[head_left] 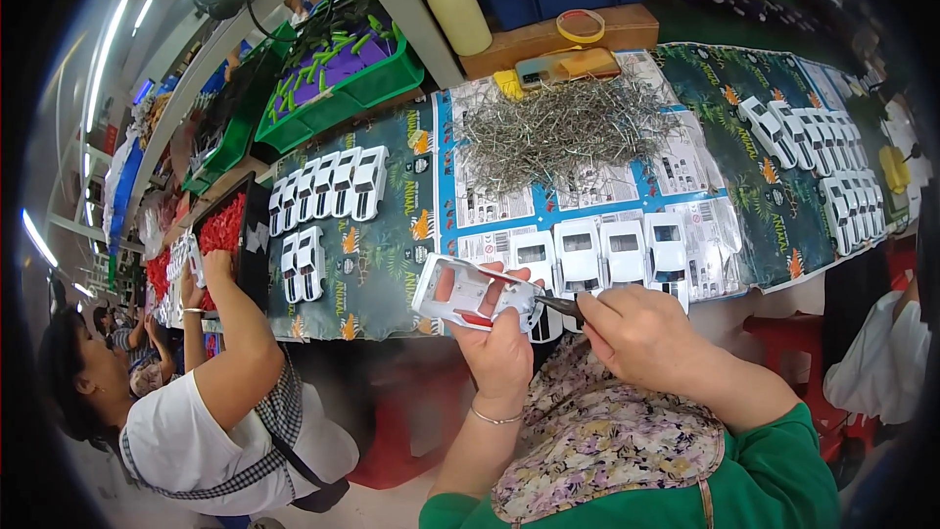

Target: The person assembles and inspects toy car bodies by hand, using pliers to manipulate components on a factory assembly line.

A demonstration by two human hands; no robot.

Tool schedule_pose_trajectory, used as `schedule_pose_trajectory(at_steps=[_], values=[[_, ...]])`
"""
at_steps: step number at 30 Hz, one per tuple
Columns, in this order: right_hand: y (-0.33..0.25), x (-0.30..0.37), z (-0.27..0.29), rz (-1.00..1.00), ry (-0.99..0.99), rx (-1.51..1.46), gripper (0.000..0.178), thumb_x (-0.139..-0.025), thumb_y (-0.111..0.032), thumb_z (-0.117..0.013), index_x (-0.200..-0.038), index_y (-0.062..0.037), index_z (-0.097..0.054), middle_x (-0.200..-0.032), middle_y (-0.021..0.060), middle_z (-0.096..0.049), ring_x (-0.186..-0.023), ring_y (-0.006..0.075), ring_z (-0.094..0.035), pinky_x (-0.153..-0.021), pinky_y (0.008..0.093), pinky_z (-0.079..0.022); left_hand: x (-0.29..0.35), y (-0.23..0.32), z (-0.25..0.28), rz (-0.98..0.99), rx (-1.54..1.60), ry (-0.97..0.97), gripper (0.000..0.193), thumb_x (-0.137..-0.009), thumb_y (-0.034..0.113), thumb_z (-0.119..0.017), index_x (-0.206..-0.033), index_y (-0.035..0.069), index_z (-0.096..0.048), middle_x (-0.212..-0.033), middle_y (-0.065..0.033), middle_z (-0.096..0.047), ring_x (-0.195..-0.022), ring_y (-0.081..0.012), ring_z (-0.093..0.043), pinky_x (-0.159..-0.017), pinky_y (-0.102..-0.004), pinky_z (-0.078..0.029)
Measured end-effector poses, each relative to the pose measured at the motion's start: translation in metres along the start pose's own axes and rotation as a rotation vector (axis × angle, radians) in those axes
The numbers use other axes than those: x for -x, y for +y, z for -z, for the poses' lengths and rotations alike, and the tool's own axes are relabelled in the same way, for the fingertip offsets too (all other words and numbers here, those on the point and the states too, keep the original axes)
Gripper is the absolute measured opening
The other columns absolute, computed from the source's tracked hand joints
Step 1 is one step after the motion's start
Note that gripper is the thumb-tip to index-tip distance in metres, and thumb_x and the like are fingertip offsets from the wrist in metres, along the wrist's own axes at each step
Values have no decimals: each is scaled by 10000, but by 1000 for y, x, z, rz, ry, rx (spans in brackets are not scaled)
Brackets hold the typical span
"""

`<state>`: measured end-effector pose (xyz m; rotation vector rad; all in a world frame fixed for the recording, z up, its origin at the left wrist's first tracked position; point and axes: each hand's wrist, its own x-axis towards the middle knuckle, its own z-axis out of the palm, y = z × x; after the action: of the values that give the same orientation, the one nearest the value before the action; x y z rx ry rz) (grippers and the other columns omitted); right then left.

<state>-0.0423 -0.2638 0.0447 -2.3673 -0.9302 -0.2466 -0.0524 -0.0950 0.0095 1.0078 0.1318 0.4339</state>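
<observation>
Hands: left hand (497, 358) was closed around a white car shell (468, 286), thumb over the near edge, fingers behind and partly visible through its openings. Right hand (646, 333) was clamped on the handle of a dark tool (560, 306), probably pliers, thumb pressed along it. The hands stood near each other but apart, with the tool's tip between them.

Key relation: the shell lay in the left hand, hollow side facing up, above the near edge of the surface (387, 269). Its long axis ran left to right, dipping slightly toward the right. The tool came in from the right, so its tip met the shell's right-hand end; the left hand was the nearer one, being on the shell itself, while the right reached it only through the tool. Whether the tip gripped anything or merely overlapped the rim could not be told; too small.

Surroundings: a row of white car bodies (580, 260) stood just beyond the hands. Farther back lay a tangled heap of thin metal pieces (568, 127), well apart from both hands.
</observation>
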Motion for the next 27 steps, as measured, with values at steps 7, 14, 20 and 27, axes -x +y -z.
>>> schedule_pose_trajectory(at_steps=[7, 14, 20, 27], values=[[5, -7, 7, 265, -87, 355, 373, -696, -139, -606, -1023, 40, -614, -759, 60, -560, -646, 198, -547, -544, 314, -452, -1, -1, 6, 65, -81, -47, 792, -695, -192, -333, -1426, 77, -186, -1233, -167, -450, -1072, -311, -572, -922, -431, -476], [0, -20, 23, 383, -194, 491, 343, -712, -142, -574, -984, 61, -626, -729, 54, -552, -634, 183, -539, -519, 283, -416, 0, -4, 8, 87, -101, -108, 786, -694, -187, -331, -1422, 80, -200, -1219, -158, -456, -1058, -279, -575, -923, -413, -469], [-1, -30, 28, 459, -239, 520, 296, -710, -145, -580, -909, 70, -621, -692, 54, -544, -626, 174, -544, -510, 276, -409, 0, -4, 9, 73, -131, -129, 775, -694, -190, -331, -1414, 68, -206, -1202, -152, -468, -1048, -270, -573, -937, -410, -448], [2, -36, 27, 493, -247, 528, 274, -707, -147, -584, -882, 60, -626, -656, 44, -545, -606, 172, -552, -494, 277, -407, -2, -2, 9, 73, -157, -136, 761, -702, -194, -337, -1409, 53, -203, -1209, -151, -463, -1052, -256, -564, -937, -394, -452]])
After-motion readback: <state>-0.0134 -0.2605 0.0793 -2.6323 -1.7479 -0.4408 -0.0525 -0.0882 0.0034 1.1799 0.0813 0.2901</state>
